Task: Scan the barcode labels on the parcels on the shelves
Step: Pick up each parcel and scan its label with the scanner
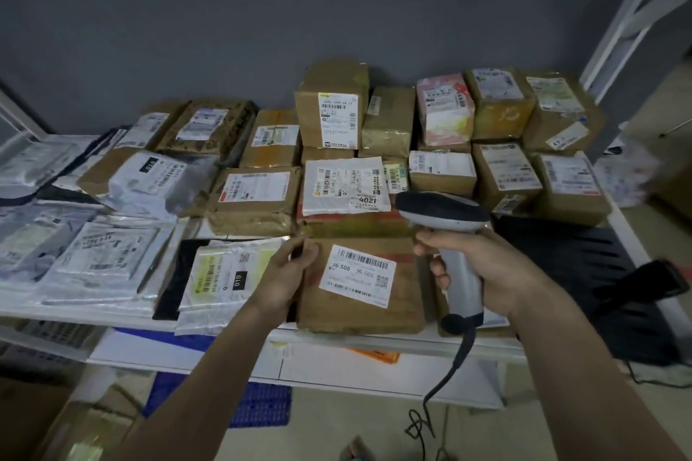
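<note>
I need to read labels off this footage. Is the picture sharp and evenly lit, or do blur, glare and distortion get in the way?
Head view: dim, flat light; the J6-S06 label on the brown parcel reads sharply; back-row labels are soft; glare streaks the silver mailer; wide-angle distortion bows the shelf edge.

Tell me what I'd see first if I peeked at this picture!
Your eye lands on the grey and black handheld barcode scanner gripped in the right hand at centre right. Next to it lies a flat brown cardboard parcel with a white barcode label, held at its left edge by the left hand. Behind, brown boxes and pale plastic mailing bags crowd the white shelf.
</note>
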